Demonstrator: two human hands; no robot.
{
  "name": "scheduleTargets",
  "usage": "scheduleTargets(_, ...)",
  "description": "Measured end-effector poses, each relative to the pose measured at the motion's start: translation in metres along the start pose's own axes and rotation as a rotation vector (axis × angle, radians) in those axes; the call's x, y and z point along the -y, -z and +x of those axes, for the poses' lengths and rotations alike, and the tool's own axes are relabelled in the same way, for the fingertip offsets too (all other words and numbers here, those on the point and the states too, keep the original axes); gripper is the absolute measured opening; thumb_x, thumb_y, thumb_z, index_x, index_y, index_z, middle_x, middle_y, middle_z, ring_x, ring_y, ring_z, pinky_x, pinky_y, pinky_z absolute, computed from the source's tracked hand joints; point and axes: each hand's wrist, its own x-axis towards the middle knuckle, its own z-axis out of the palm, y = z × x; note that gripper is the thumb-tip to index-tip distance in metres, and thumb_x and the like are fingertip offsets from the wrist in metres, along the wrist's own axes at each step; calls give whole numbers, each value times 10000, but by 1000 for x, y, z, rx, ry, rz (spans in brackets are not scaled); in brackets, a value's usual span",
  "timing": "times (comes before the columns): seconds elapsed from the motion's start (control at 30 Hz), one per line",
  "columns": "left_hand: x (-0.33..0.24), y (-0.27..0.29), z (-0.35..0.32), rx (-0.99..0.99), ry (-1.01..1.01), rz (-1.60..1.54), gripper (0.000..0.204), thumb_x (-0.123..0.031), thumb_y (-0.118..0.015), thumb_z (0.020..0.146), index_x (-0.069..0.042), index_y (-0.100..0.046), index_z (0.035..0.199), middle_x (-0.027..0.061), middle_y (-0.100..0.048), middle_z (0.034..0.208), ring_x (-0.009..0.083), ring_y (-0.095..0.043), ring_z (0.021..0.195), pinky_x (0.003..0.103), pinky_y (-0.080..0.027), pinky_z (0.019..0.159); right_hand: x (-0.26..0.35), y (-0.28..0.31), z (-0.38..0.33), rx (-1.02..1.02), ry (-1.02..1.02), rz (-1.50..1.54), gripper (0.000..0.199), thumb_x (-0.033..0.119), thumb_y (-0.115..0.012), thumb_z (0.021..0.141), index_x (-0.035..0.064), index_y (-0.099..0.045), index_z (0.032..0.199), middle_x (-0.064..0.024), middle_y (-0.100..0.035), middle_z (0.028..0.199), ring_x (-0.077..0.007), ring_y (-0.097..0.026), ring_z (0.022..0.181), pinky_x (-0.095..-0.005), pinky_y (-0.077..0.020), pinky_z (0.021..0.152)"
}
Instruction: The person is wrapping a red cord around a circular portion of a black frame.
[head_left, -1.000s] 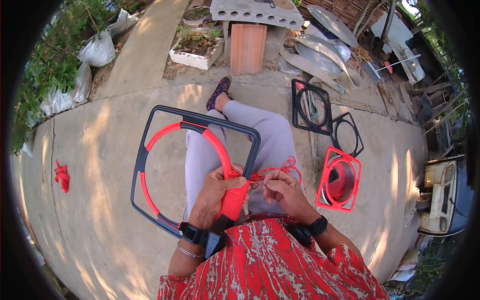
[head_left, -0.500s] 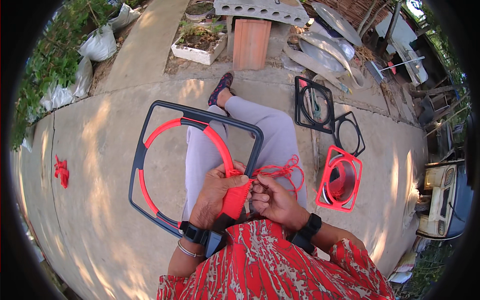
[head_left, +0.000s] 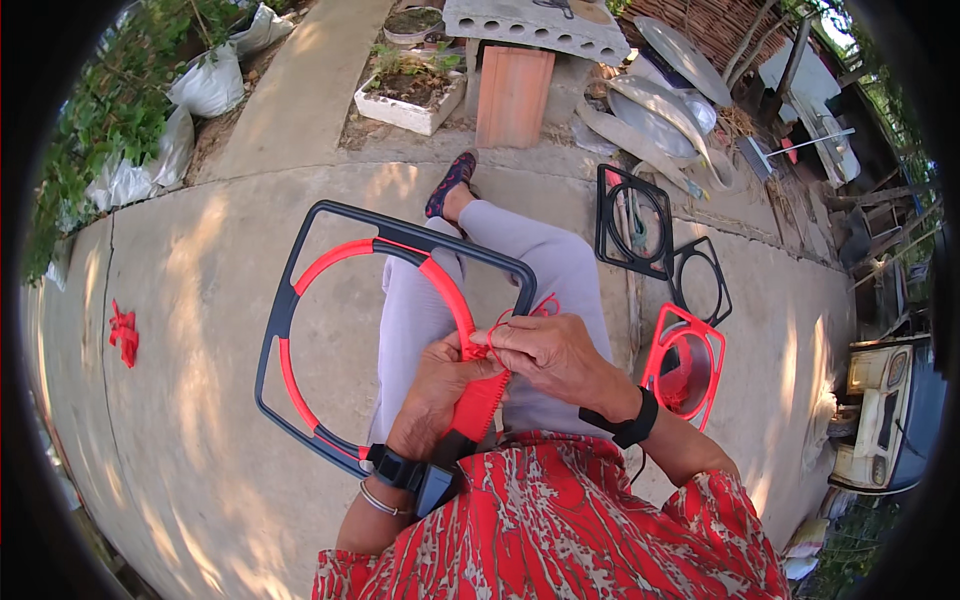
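A black plastic frame (head_left: 275, 320) with a large round opening lies tilted over my lap. Red wrapping (head_left: 448, 292) covers parts of its ring, and a wider red strip with a toothed edge (head_left: 482, 408) runs along the side nearest my body. My left hand (head_left: 437, 385) is closed on the ring at the top of this strip. Just right of it, my right hand (head_left: 550, 352) pinches red cord (head_left: 494, 335) close against the ring. Part of the cord shows above the right knuckles; the rest of it is hidden behind the hand.
On the concrete at right lie two black frames (head_left: 601, 215) (head_left: 728, 290) and a red frame (head_left: 655, 350) around a round container. A red scrap (head_left: 123, 335) lies far left. Ahead are a white planter (head_left: 410, 115) and a concrete slab (head_left: 530, 30); a vehicle (head_left: 885, 415) stands far right.
My right hand has moved up and left, onto the ring beside my left hand, drawing the red cord along. The loose tangle of cord over my thigh is now mostly hidden.
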Motion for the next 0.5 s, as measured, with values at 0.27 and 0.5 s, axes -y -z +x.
scheduleTargets(0.27, 2, 8, 1, 41, -8, 102, 365, 79, -637, 791, 13, -547, 1139, 118, -652, 969, 217, -678, 759, 351, -609, 614, -10, 6, 16, 286, -83, 65, 119, 163, -604, 831, 86, -637, 916, -87, -625, 712, -309, -611, 649, -391, -433, 535)
scheduleTargets(0.5, 1, 6, 1, 10, -20, 120, 354, 75, -643, 792, 19, -538, 1125, 114, -646, 966, 199, -671, 768, 323, -594, 646, -10, 12, 26, 492, -339, 379, 167, 127, -598, 830, 10, -631, 944, -55, -569, 640, -112, -529, 561, -289, -411, 517)
